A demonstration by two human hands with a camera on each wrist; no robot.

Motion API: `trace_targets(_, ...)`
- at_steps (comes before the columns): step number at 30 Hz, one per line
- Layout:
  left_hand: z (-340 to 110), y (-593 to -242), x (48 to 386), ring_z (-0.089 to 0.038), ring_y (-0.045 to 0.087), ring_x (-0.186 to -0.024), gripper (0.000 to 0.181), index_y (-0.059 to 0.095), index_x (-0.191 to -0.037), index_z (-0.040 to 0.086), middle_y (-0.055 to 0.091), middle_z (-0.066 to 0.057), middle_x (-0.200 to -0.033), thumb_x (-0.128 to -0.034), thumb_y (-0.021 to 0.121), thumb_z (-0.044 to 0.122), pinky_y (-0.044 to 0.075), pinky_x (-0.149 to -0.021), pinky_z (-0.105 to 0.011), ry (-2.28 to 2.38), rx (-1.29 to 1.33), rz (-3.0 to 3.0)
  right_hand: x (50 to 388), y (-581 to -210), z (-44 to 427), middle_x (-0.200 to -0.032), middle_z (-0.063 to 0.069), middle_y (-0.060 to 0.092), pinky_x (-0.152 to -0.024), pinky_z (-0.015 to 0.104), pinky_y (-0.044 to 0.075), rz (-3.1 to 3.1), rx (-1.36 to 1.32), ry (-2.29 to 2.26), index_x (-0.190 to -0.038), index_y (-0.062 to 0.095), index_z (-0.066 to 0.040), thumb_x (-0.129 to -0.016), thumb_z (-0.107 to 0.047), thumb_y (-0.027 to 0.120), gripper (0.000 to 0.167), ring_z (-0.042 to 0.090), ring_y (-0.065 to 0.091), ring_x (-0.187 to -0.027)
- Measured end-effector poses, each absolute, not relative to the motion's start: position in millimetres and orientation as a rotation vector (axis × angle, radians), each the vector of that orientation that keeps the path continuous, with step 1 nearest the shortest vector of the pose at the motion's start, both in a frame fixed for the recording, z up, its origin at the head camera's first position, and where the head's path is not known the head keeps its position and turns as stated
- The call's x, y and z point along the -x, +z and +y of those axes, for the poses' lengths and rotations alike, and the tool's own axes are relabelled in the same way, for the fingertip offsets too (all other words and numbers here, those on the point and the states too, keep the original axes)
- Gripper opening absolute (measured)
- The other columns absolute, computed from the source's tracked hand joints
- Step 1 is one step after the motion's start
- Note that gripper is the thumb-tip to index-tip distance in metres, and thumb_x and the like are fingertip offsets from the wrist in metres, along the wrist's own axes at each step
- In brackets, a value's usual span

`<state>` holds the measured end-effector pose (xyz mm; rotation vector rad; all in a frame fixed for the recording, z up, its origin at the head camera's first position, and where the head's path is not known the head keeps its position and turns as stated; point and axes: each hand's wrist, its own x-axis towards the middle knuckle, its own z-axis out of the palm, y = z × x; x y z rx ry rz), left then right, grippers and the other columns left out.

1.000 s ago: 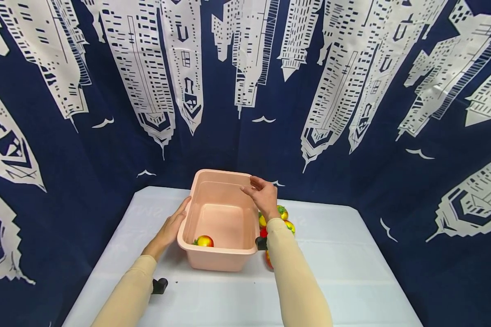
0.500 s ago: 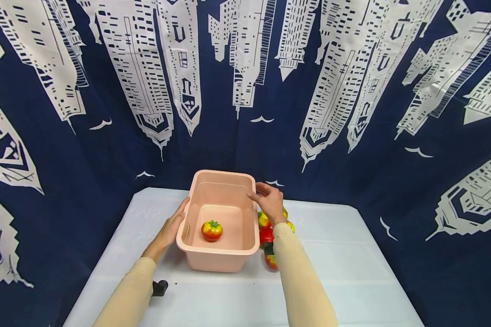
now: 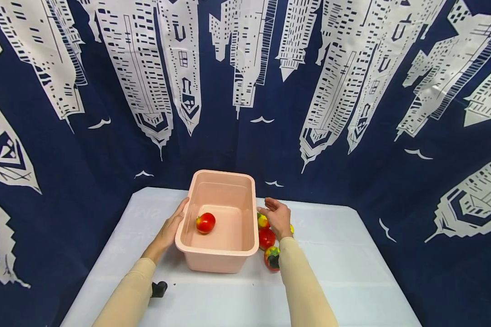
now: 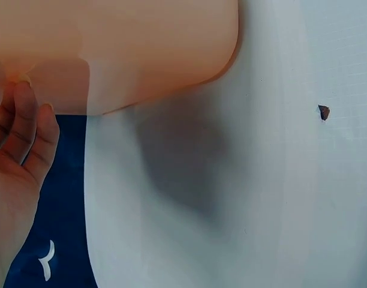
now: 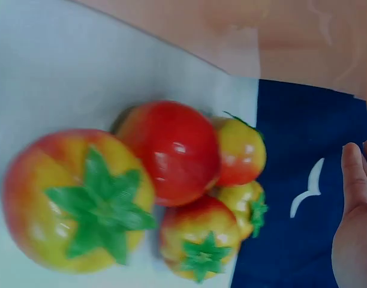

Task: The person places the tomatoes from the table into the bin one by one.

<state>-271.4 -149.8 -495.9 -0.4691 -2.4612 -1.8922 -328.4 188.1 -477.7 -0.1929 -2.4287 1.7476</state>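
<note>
A pink plastic bin point(image 3: 221, 252) stands on the white table, with one red tomato point(image 3: 206, 223) lying inside towards its left. My left hand point(image 3: 168, 230) rests against the bin's left side, and in the left wrist view the fingertips of that hand point(image 4: 21, 144) touch the pink wall. My right hand point(image 3: 279, 219) hovers over the tomatoes right of the bin, fingers loosely bent and holding nothing. In the right wrist view a red tomato point(image 5: 174, 153) and a large yellow-red tomato point(image 5: 81, 210) with green leaves lie beside several others; the hand point(image 5: 356, 222) is at the right edge.
A white table point(image 3: 335, 263) extends around the bin. Behind it hangs a dark blue cloth point(image 3: 229, 145) printed with white buildings and birds. A small dark speck point(image 4: 324, 112) lies on the tabletop in the left wrist view.
The tomato in the bin has rolled from the front towards the left middle, turning its red side up. My right hand has moved right and down, off the bin's rim; my left hand has stayed.
</note>
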Motion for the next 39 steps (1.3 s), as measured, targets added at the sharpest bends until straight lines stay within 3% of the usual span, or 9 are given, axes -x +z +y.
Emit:
trace_targets(8, -152, -526, 289, -0.036, 0.017, -0.149, 0.052, 0.018, -0.157, 0.022, 0.015, -0.009, -0.164, -0.1057, 0.021, 0.021, 0.011, -0.12, -0.057, -1.854, 0.476, -2.439, 316, -522, 201, -0.132, 0.021, 0.061, -0.108, 0.045, 0.043, -2.442, 0.354, 1.784, -0.131, 0.059, 0.001, -0.081, -0.01, 0.075, 0.053, 0.034, 0.058, -0.123)
trace_targets(12, -151, -529, 290, -0.036, 0.018, -0.149, 0.052, 0.019, -0.157, 0.024, 0.016, -0.009, -0.164, -0.1052, 0.021, 0.023, 0.01, -0.12, -0.058, -1.864, 0.486, -2.42, 309, -542, 210, -0.134, 0.019, 0.061, -0.109, 0.047, 0.042, -2.479, 0.472, 1.776, -0.132, 0.058, -0.002, -0.081, -0.013, 0.076, 0.055, 0.034, 0.056, -0.126)
trace_targets(21, -153, -530, 291, -0.034, 0.017, -0.15, 0.053, 0.02, -0.157, 0.026, 0.016, -0.006, -0.164, -0.1039, 0.022, 0.02, 0.008, -0.121, -0.057, -1.917, 0.466, -2.389, 305, -551, 220, -0.136, 0.016, 0.059, -0.109, 0.047, 0.042, -2.572, 0.472, 1.637, -0.133, 0.058, -0.005, -0.082, -0.011, 0.075, 0.055, 0.034, 0.053, -0.127)
trace_targets(26, -154, -525, 289, -0.033, 0.017, -0.149, 0.053, 0.019, -0.157, 0.023, 0.015, -0.007, -0.164, -0.1046, 0.021, 0.016, 0.009, -0.121, -0.056, -1.938, 0.469, -2.389, 303, -557, 223, -0.138, 0.015, 0.058, -0.11, 0.048, 0.04, -2.613, 0.456, 1.583, -0.135, 0.058, -0.007, -0.081, -0.011, 0.076, 0.056, 0.034, 0.05, -0.129)
trace_targets(33, -151, -495, 271, -0.038, 0.018, -0.148, 0.053, 0.018, -0.156, 0.008, 0.015, -0.016, -0.163, -0.1027, 0.022, 0.007, 0.01, -0.12, -0.057, -1.922, 0.476, -2.43, 302, -566, 225, -0.139, 0.018, 0.056, -0.112, 0.053, 0.036, -2.668, 0.464, 1.501, -0.137, 0.056, -0.006, -0.079, -0.01, 0.076, 0.062, 0.037, 0.048, -0.13)
trace_targets(39, -150, -489, 267, -0.036, 0.017, -0.149, 0.053, 0.017, -0.156, 0.007, 0.014, -0.016, -0.163, -0.1028, 0.021, 0.007, 0.011, -0.121, -0.055, -1.918, 0.478, -2.443, 301, -567, 225, -0.144, 0.018, 0.052, -0.112, 0.054, 0.035, -2.696, 0.522, 1.518, -0.143, 0.05, -0.009, -0.081, -0.011, 0.076, 0.067, 0.037, 0.045, -0.133)
